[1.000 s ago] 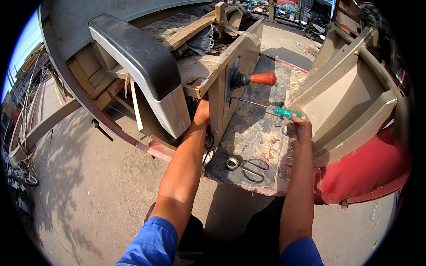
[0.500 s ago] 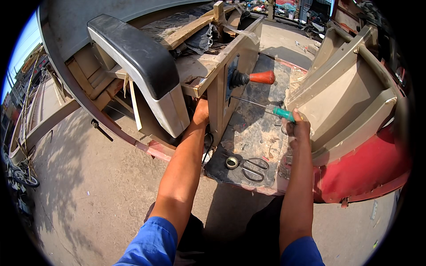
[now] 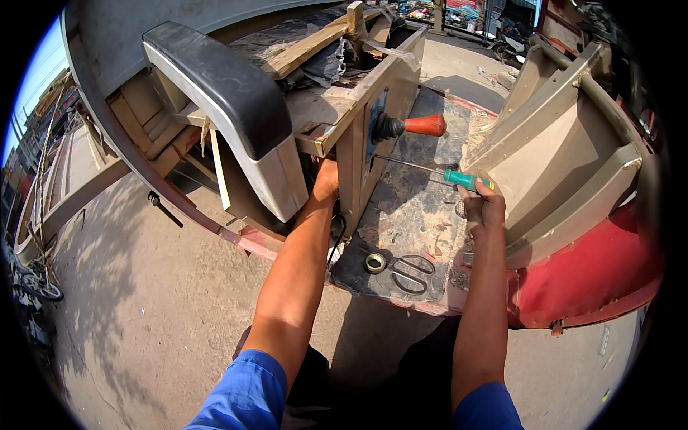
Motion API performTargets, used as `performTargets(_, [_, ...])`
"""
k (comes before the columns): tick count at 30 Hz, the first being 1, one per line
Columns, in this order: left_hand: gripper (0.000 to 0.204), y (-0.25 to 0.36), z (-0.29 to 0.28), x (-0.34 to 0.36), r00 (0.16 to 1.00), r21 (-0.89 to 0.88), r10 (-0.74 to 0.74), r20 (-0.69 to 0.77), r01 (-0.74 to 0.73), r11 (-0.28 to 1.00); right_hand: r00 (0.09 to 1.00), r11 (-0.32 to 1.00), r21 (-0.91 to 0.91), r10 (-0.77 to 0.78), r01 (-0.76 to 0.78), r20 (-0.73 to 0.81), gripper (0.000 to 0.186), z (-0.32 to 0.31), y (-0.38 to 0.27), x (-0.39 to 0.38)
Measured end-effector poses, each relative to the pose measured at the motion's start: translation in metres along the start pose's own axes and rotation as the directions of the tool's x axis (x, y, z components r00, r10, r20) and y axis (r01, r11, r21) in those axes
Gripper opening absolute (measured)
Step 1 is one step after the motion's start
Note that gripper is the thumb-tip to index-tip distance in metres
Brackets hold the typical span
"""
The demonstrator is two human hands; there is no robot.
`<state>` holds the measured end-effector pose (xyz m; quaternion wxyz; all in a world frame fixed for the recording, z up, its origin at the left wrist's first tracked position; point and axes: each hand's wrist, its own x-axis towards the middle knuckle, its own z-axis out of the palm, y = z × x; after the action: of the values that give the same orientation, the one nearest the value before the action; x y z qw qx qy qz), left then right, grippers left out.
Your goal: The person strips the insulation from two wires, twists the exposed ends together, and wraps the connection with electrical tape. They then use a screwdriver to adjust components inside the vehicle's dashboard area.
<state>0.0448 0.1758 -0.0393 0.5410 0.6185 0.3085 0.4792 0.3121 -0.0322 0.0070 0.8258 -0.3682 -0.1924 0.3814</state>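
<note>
My right hand (image 3: pixel 485 204) is closed around the green handle of a screwdriver (image 3: pixel 459 178). Its long shaft points left, and the tip meets the side panel of a beige box frame (image 3: pixel 350 172), just below a dark plate. From that plate a lever with a red grip (image 3: pixel 425 125) and black rubber boot sticks out to the right. My left hand (image 3: pixel 327 179) reaches up inside the box, behind the panel; its fingers are hidden. Beside my left forearm stands an armrest (image 3: pixel 215 86) with a black padded top and pale side.
Scissors (image 3: pixel 411 274) with black handles and a roll of tape (image 3: pixel 374 263) lie on the worn floor mat (image 3: pixel 351 276). A beige metal frame (image 3: pixel 573 165) and red panel (image 3: pixel 595 269) stand at right. Wood strips (image 3: pixel 308 48) and torn sheeting lie on the box.
My right hand has shifted slightly right, and the screwdriver's handle looks rotated, with a yellowish part now showing at its end. My left hand stays inside the box.
</note>
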Motion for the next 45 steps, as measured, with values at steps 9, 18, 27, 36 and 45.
performTargets(9, [0.027, 0.014, 0.008, -0.008, 0.997, -0.035, 0.081, 0.010, -0.081, 0.996, 0.998, 0.998, -0.018, -0.059, 0.059, -0.009, 0.035, -0.002, 0.002, 0.000])
performTargets(18, [0.023, 0.003, 0.001, -0.004, 0.979, -0.160, 0.198, 0.042, -0.189, 0.969, 0.995, 0.985, -0.155, -0.082, 0.071, -0.063, 0.034, 0.005, 0.002, -0.003])
performTargets(27, [0.056, 0.017, 0.003, -0.007, 0.993, -0.137, 0.085, 0.080, -0.074, 0.988, 0.995, 0.983, -0.181, 0.017, -0.036, -0.103, 0.033, 0.001, 0.000, -0.002])
performTargets(36, [0.052, 0.021, 0.006, -0.010, 0.996, -0.183, 0.046, 0.075, -0.031, 0.983, 0.987, 0.971, -0.223, 0.054, -0.087, -0.151, 0.036, 0.010, -0.003, -0.007])
performTargets(45, [0.053, 0.013, 0.001, -0.006, 0.992, -0.164, 0.097, 0.081, -0.083, 0.983, 0.996, 0.995, -0.046, 0.083, -0.084, -0.034, 0.034, -0.001, 0.000, 0.002])
